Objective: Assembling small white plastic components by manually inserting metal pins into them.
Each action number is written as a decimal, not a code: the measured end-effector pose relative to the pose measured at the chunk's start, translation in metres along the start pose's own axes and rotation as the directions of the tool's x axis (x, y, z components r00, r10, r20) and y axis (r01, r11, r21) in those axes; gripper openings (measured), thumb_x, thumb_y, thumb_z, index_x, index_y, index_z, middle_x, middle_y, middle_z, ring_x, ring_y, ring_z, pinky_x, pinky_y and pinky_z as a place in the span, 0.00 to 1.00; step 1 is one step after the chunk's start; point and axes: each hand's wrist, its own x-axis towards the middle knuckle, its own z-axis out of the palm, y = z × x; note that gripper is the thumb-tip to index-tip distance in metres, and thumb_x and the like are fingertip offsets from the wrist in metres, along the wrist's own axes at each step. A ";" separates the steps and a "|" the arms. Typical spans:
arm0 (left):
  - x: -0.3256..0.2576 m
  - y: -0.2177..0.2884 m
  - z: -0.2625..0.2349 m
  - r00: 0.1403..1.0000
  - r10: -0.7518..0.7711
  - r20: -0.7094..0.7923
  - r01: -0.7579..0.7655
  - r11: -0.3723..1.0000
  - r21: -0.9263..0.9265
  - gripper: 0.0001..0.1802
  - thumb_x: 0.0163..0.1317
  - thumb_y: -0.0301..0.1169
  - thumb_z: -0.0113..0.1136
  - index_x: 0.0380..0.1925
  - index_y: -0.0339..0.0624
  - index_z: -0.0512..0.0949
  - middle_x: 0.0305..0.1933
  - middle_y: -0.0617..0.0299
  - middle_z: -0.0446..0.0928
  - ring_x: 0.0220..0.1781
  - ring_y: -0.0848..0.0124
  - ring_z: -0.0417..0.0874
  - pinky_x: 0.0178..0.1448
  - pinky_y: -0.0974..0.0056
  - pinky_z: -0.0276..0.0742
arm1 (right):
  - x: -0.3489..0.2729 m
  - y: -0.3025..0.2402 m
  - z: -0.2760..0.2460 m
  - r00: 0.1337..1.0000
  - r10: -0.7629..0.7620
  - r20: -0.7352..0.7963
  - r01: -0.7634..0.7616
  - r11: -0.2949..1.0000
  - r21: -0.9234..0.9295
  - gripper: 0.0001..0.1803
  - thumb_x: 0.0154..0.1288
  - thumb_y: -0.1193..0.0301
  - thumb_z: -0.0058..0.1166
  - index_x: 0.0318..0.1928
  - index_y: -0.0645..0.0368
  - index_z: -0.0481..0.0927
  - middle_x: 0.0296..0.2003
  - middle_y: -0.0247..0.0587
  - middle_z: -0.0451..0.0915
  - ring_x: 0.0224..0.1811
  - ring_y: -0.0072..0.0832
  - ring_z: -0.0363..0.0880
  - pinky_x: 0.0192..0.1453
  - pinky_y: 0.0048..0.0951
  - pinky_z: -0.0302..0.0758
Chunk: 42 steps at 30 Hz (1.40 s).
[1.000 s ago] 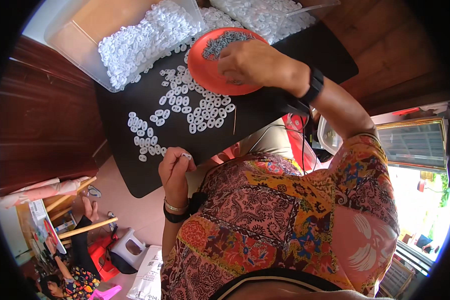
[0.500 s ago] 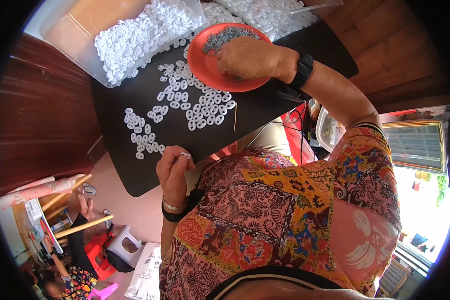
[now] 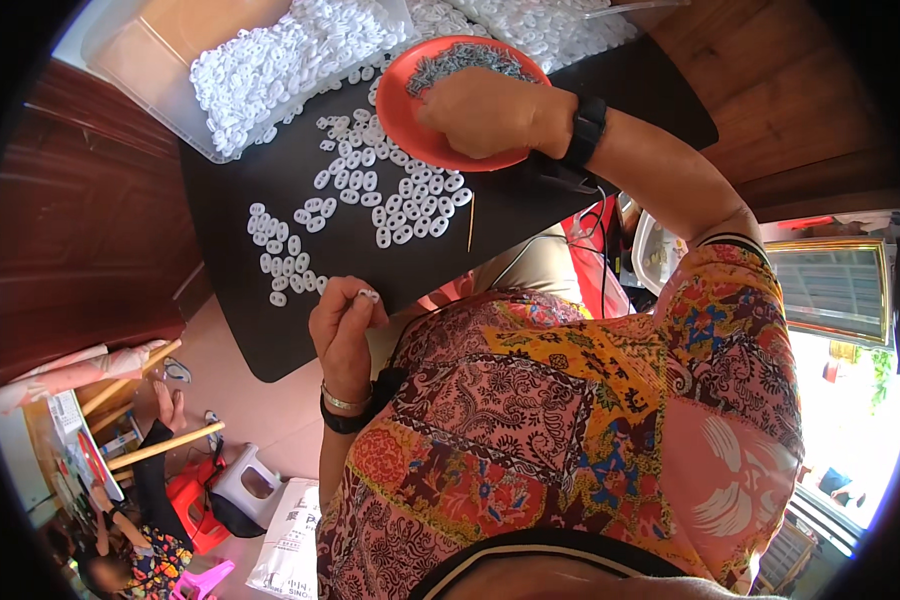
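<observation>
My left hand (image 3: 342,335) is closed at the table's near edge. Between its thumb and fingers it pinches a small white oval plastic piece (image 3: 370,295), partly covered. My right hand (image 3: 495,112) reaches into a red plate (image 3: 397,112) at the far side, its fingers curled down with the tips hidden. Small grey metal pieces, like screws (image 3: 460,60), are heaped in the plate beyond that hand. Loose white oval pieces with two holes (image 3: 410,210) lie on the dark table (image 3: 270,350), in one larger group below the plate and a smaller group to the left.
A clear plastic bin (image 3: 150,105) heaped with white pieces stands at the far left, with more white pieces (image 3: 545,30) beyond the plate. A thin wooden stick (image 3: 472,220) lies right of the loose pieces. Another person (image 3: 145,540), a grey stool (image 3: 250,485) and a white sack (image 3: 285,540) are lower left.
The view has shifted slightly. My right hand has moved a little within the red plate and its fingers are now less visible. My left hand still pinches the white piece.
</observation>
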 end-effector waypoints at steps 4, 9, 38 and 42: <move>0.004 0.002 -0.002 0.998 -0.051 -0.038 0.048 0.995 -0.083 0.06 0.63 0.26 0.48 0.29 0.36 0.72 0.21 0.64 0.70 0.22 0.78 0.68 0.28 0.73 0.61 | -0.004 -0.004 -0.029 0.991 0.132 -0.008 -0.125 0.960 0.251 0.07 0.51 0.77 0.50 0.33 0.65 0.77 0.27 0.49 0.80 0.31 0.43 0.80 0.37 0.38 0.76; 0.013 0.014 0.002 0.995 -0.049 -0.092 0.034 0.987 -0.158 0.07 0.66 0.29 0.48 0.31 0.37 0.71 0.19 0.65 0.67 0.20 0.78 0.66 0.25 0.73 0.60 | -0.018 -0.014 -0.031 0.913 0.236 -0.332 0.126 0.611 0.781 0.09 0.61 0.74 0.54 0.41 0.66 0.79 0.32 0.35 0.81 0.34 0.22 0.78 0.40 0.26 0.75; -0.002 0.030 0.014 0.954 0.239 -0.179 -0.174 0.932 0.319 0.06 0.63 0.26 0.47 0.29 0.35 0.70 0.19 0.67 0.65 0.21 0.80 0.63 0.26 0.73 0.59 | 0.003 -0.133 -0.007 0.976 0.136 -0.172 0.165 0.056 0.985 0.07 0.66 0.72 0.54 0.34 0.65 0.78 0.25 0.32 0.77 0.29 0.17 0.74 0.37 0.23 0.74; -0.001 0.030 0.015 0.960 0.231 -0.160 -0.166 0.926 0.339 0.06 0.63 0.25 0.47 0.29 0.35 0.70 0.19 0.67 0.65 0.21 0.80 0.63 0.27 0.73 0.59 | 0.002 -0.133 -0.006 0.966 0.147 -0.211 0.195 0.119 0.974 0.06 0.64 0.72 0.56 0.34 0.63 0.79 0.25 0.34 0.78 0.28 0.21 0.76 0.36 0.26 0.74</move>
